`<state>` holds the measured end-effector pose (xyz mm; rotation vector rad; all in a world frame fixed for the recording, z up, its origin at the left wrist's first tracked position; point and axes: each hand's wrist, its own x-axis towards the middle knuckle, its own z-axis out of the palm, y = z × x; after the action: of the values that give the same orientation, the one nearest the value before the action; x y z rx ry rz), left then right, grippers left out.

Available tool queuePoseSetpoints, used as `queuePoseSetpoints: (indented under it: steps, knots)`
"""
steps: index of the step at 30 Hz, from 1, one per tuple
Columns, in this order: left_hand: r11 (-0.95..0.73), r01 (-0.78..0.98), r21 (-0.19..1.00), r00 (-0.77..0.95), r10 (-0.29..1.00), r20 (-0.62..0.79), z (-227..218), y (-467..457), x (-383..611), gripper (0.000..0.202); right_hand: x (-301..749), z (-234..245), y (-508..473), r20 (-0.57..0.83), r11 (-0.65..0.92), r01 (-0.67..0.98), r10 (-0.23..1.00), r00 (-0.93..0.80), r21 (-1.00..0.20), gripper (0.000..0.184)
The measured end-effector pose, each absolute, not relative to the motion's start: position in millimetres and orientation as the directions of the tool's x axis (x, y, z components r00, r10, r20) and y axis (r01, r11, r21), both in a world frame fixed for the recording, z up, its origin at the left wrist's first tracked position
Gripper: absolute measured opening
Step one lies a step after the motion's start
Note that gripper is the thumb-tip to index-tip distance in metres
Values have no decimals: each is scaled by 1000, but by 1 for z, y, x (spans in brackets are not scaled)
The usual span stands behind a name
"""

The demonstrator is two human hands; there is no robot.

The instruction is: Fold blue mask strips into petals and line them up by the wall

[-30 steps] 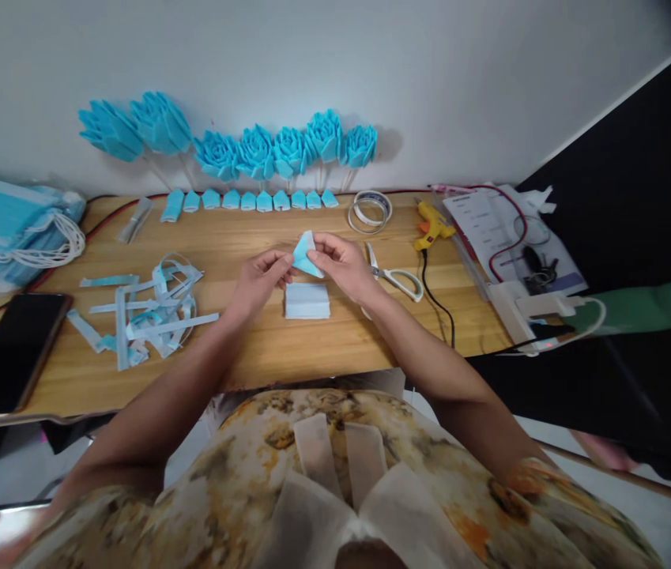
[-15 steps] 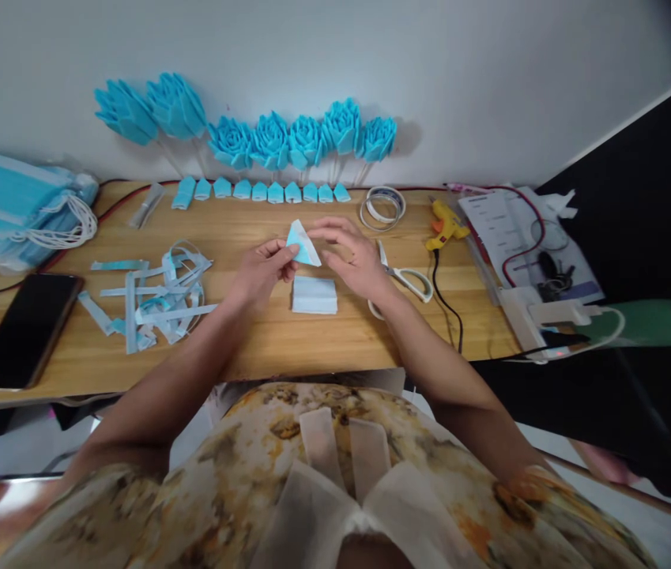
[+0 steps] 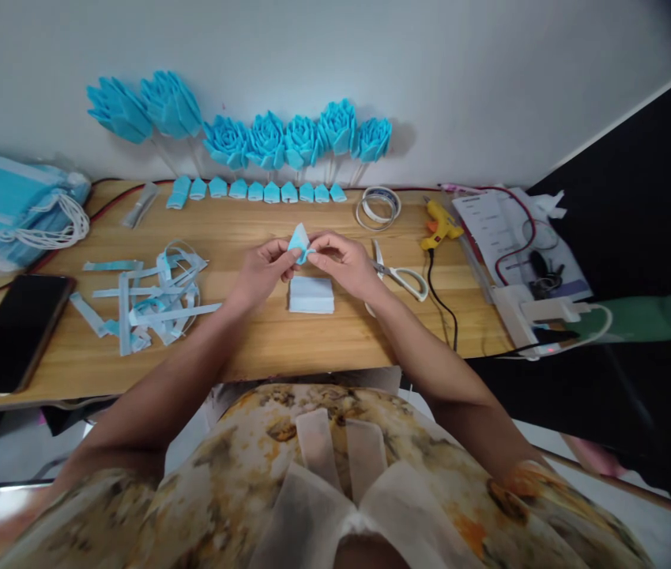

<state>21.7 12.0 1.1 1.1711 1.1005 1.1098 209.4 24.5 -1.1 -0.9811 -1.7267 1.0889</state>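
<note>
Between my hands is a small folded piece of blue and white mask fabric point(image 3: 299, 239), its pointed end up. My left hand point(image 3: 265, 270) pinches its left side between thumb and fingers. On the other side my right hand point(image 3: 344, 262) grips the lower right corner, which looks folded over. Just below them lies a neat stack of pale fabric rectangles point(image 3: 311, 295). White-handled scissors point(image 3: 405, 278) rest by my right wrist, partly hidden under it. A row of folded blue petals point(image 3: 255, 191) runs along the back of the table.
Blue fabric roses point(image 3: 267, 141) on stems lean on the wall. Cut strips point(image 3: 151, 304), a phone point(image 3: 15, 332) and a pile of face masks point(image 3: 9, 209) are at left. To the right are tape rolls point(image 3: 378, 207), a yellow glue gun point(image 3: 442, 224), papers and a power strip point(image 3: 518, 320).
My right hand has closed from spread fingers onto the fabric's right corner, which now bends inward. My left hand keeps its pinch. The whole view has shifted slightly.
</note>
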Motion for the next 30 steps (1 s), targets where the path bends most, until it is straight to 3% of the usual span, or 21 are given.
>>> queuePoseSetpoints:
  steps: [5, 10, 17, 24, 30]
  knots:
    - [65, -56, 996, 122, 991, -58, 2, 11, 22, 30, 207, -6, 26, 184, 222, 95, 935, -302, -970, 30]
    - [54, -20, 998, 131, 990, -51, 2, 11, 22, 33, 208, -9, 30, 122, 150, 66, 940, -317, -986, 54]
    - [16, 47, 999, 155, 988, -23, -2, 11, 20, 32, 207, -15, 29, 94, 128, 86, 941, -324, -988, 52]
    - [93, 52, 994, 173, 980, -101, -1, 11, 19, 32, 212, -4, 27, 77, 100, 36, 913, -400, -994, 44]
    - [110, 174, 979, 300, 940, -159, 7, 8, 23, 29, 211, -5, 27, 118, 180, 151, 930, -348, -972, 30]
